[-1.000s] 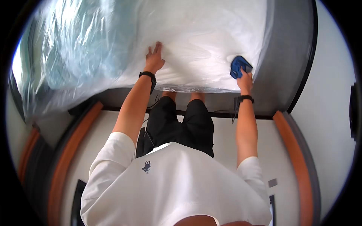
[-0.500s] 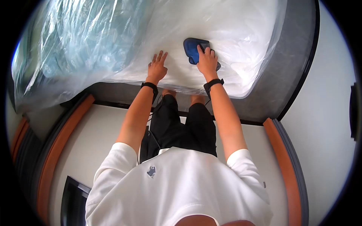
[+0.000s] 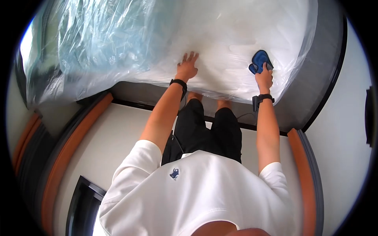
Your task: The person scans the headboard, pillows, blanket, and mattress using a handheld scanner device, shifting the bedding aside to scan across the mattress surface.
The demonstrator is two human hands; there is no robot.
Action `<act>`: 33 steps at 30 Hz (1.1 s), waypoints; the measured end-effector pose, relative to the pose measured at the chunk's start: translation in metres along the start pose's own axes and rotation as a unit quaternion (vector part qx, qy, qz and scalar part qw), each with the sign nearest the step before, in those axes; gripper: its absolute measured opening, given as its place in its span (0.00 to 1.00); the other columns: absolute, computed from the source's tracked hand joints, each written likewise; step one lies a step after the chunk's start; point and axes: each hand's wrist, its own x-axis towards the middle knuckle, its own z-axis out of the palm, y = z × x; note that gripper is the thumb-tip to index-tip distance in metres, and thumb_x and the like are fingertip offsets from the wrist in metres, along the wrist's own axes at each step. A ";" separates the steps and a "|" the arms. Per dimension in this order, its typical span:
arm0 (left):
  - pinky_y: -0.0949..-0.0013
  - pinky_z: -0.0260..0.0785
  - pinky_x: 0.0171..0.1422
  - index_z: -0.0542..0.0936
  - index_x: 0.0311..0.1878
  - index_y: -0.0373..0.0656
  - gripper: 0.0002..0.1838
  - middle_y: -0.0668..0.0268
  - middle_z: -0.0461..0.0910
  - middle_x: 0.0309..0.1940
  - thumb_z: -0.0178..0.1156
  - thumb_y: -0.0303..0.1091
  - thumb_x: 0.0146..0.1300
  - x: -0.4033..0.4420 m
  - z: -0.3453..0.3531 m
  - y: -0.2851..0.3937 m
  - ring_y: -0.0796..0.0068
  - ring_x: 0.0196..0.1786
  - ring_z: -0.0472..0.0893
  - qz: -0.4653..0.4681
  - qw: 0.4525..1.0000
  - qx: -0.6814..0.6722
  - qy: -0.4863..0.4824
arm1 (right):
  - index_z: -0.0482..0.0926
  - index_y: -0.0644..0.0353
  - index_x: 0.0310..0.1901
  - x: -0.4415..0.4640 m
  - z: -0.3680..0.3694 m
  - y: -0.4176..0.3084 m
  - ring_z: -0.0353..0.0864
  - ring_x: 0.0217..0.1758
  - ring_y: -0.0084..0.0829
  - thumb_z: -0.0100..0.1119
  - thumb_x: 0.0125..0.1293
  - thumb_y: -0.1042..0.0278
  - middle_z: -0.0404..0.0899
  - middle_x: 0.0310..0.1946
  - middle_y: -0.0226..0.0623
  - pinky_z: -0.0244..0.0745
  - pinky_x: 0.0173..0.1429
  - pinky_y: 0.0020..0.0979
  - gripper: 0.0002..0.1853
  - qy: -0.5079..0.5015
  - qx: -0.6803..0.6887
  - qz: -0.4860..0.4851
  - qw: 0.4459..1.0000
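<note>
My left hand (image 3: 187,67) lies flat with fingers spread on the clear plastic sheet (image 3: 220,67) over a white, mattress-like surface. Off to the right, my right hand (image 3: 264,80) grips a blue, dark-edged hand-held tool (image 3: 260,61) with a rounded head. The tool rests on the plastic, close to its right side; its underside is hidden and its exact kind is unclear. Each wrist wears a black band, the right one (image 3: 263,98) carrying a small box.
Pale blue patterned fabric (image 3: 106,47) lies under crinkled plastic at upper left. A grey panel with a black edge (image 3: 315,94) borders the covered surface. Orange-brown trim (image 3: 302,169) runs along the right, and more trim (image 3: 71,149) along the left. A dark-framed opening (image 3: 80,204) is at lower left.
My right hand has moved to the right across the plastic with the blue tool, which has turned. My left hand stays flat on the sheet while the view has shifted.
</note>
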 end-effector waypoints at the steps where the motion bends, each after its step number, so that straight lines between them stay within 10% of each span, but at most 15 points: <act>1: 0.36 0.56 0.75 0.57 0.78 0.64 0.43 0.71 0.50 0.81 0.57 0.31 0.57 -0.002 0.000 -0.001 0.58 0.82 0.48 0.003 1.000 -0.003 0.010 | 0.64 0.44 0.74 0.004 0.006 -0.006 0.73 0.65 0.52 0.58 0.55 0.66 0.71 0.65 0.50 0.71 0.66 0.51 0.40 0.024 0.082 0.008 0.996; 4: 0.37 0.59 0.73 0.56 0.79 0.64 0.45 0.67 0.52 0.80 0.60 0.34 0.57 -0.003 -0.003 -0.001 0.52 0.81 0.51 0.017 1.000 0.019 0.011 | 0.64 0.54 0.73 0.019 0.035 -0.030 0.72 0.67 0.56 0.55 0.53 0.66 0.70 0.67 0.56 0.70 0.68 0.48 0.41 0.033 0.294 -0.034 0.955; 9: 0.40 0.61 0.73 0.56 0.78 0.63 0.44 0.67 0.52 0.80 0.60 0.35 0.57 0.002 0.001 0.000 0.53 0.81 0.51 0.016 1.000 0.022 0.003 | 0.61 0.44 0.75 -0.043 0.032 -0.122 0.72 0.67 0.56 0.57 0.54 0.67 0.69 0.66 0.53 0.71 0.67 0.49 0.42 -0.076 0.150 -0.138 0.976; 16: 0.36 0.60 0.72 0.57 0.78 0.62 0.44 0.68 0.52 0.80 0.58 0.31 0.56 0.006 0.007 -0.003 0.52 0.82 0.49 0.019 1.000 -0.009 0.008 | 0.71 0.41 0.68 -0.015 0.016 -0.098 0.75 0.48 0.44 0.70 0.46 0.71 0.71 0.45 0.37 0.73 0.43 0.47 0.42 0.194 0.038 -0.308 0.931; 22: 0.39 0.66 0.64 0.67 0.72 0.55 0.36 0.62 0.64 0.74 0.58 0.30 0.57 0.003 -0.020 0.033 0.53 0.74 0.65 0.054 0.977 0.192 0.075 | 0.64 0.26 0.73 0.042 -0.019 -0.094 0.76 0.52 0.45 0.67 0.52 0.73 0.73 0.50 0.37 0.76 0.49 0.48 0.46 0.206 0.005 -0.265 0.942; 24: 0.43 0.69 0.61 0.76 0.63 0.50 0.27 0.58 0.71 0.68 0.58 0.29 0.57 0.004 -0.069 0.087 0.55 0.68 0.73 -0.099 0.975 0.162 -0.117 | 0.63 0.22 0.72 0.054 -0.005 -0.095 0.76 0.54 0.46 0.64 0.59 0.69 0.72 0.55 0.38 0.73 0.52 0.50 0.41 0.154 -0.011 -0.229 0.961; 29: 0.44 0.64 0.70 0.72 0.69 0.56 0.29 0.54 0.61 0.75 0.59 0.34 0.63 0.036 -0.084 0.123 0.50 0.75 0.63 0.215 0.940 0.142 0.222 | 0.64 0.22 0.72 0.051 -0.010 -0.097 0.76 0.55 0.45 0.62 0.60 0.68 0.72 0.55 0.39 0.72 0.54 0.52 0.39 0.129 0.024 -0.194 0.972; 33: 0.39 0.59 0.74 0.60 0.77 0.62 0.36 0.58 0.49 0.80 0.59 0.36 0.65 0.081 -0.085 0.153 0.49 0.80 0.52 0.217 0.955 0.146 0.140 | 0.70 0.24 0.68 0.036 -0.013 -0.063 0.76 0.57 0.46 0.64 0.57 0.69 0.72 0.57 0.35 0.72 0.57 0.53 0.37 0.178 0.040 -0.200 0.963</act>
